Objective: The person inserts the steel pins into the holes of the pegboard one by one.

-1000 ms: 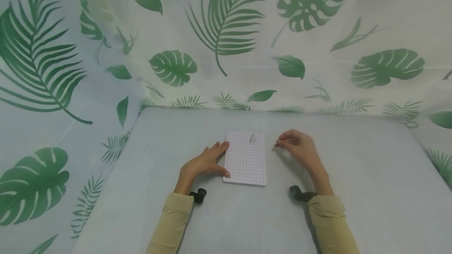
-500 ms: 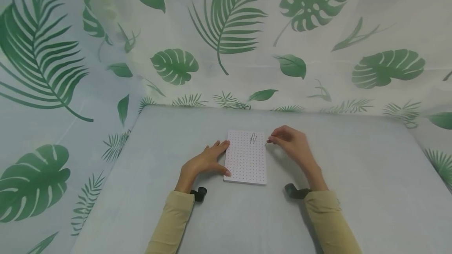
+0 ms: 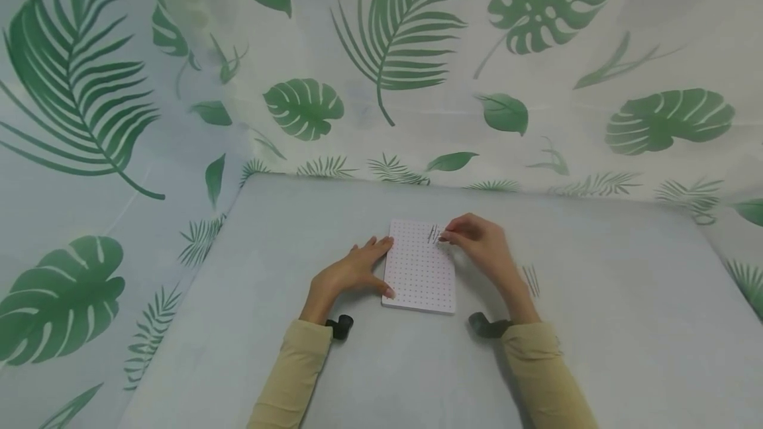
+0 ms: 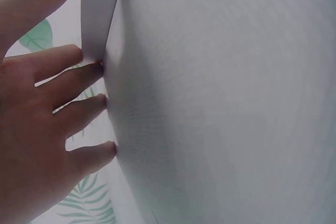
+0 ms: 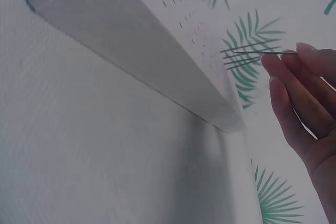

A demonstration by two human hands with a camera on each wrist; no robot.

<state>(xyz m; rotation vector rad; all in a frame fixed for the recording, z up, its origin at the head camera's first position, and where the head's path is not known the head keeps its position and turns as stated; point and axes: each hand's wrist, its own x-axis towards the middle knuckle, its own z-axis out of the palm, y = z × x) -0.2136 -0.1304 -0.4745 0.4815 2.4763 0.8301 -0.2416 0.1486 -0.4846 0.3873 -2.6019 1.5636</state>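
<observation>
A white pegboard (image 3: 417,277), dotted with rows of small holes, lies flat on the table. Several thin metal pins (image 3: 433,235) stand upright near its far right corner. My right hand (image 3: 481,247) is over that corner, pinching another thin metal pin (image 5: 262,52) between thumb and fingertips. In the right wrist view this pin points sideways across the standing ones, close above the holed face. With fingers spread and fairly straight, my left hand (image 3: 352,271) rests along the board's left edge, its thumb on the near left corner. The left wrist view shows those fingertips (image 4: 107,148) at the tabletop.
More thin metal pins (image 3: 530,281) lie on the table to the right, beside the right forearm. Leaf-patterned curtains (image 3: 417,111) rise behind the table (image 3: 626,323) and along its left side. A dark wrist camera (image 3: 485,326) sits under the right wrist.
My right hand has moved left with its pin, from beside the board to over its far right corner. Pins on the table at right have come into sight. The left hand stays in place.
</observation>
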